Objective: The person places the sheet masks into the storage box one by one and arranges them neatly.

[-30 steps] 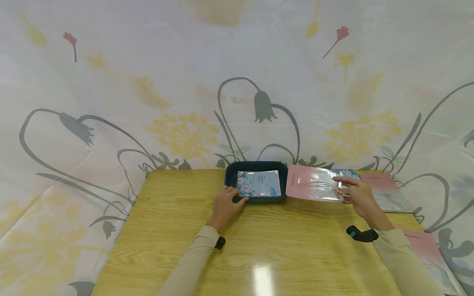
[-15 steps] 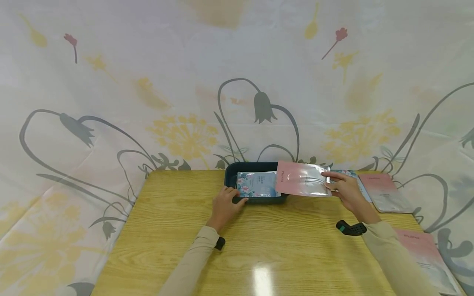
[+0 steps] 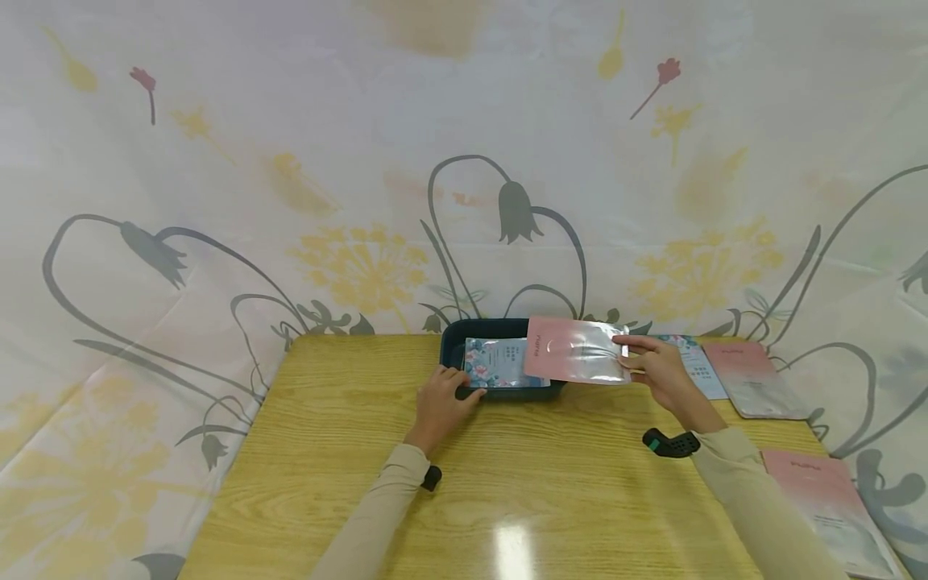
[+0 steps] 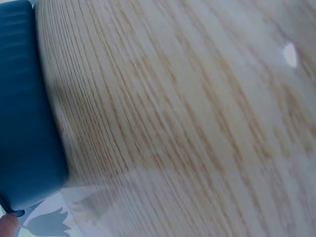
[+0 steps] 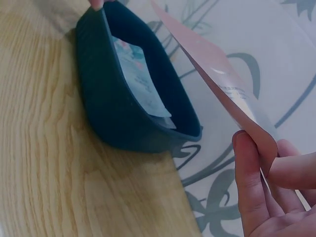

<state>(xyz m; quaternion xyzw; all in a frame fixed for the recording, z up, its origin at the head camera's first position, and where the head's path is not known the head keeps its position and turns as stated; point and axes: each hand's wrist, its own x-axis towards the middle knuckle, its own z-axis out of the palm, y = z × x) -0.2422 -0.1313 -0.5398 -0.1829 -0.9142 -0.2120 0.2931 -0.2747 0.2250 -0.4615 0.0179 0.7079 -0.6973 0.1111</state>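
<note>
In the head view my left hand grips the front left rim of a dark blue storage bin. A blue floral packet lies inside that bin. My right hand pinches the right end of a pink and silver foil pouch, its far end above the bin's right side. The right wrist view shows the pouch tilted and bent between thumb and fingers, apart from the bin. Only a fingertip of the left hand appears in the left wrist view, at the bin's corner.
Right of the bin, another floral packet lies beside a pink and silver pouch on the wooden table. Another such pouch is at the near right edge. A flower-printed cloth hangs behind.
My right hand has carried the pink pouch leftward until it overlaps the bin and part of the packet inside. More of the floral packet on the table now shows. My left hand stays on the rim.
</note>
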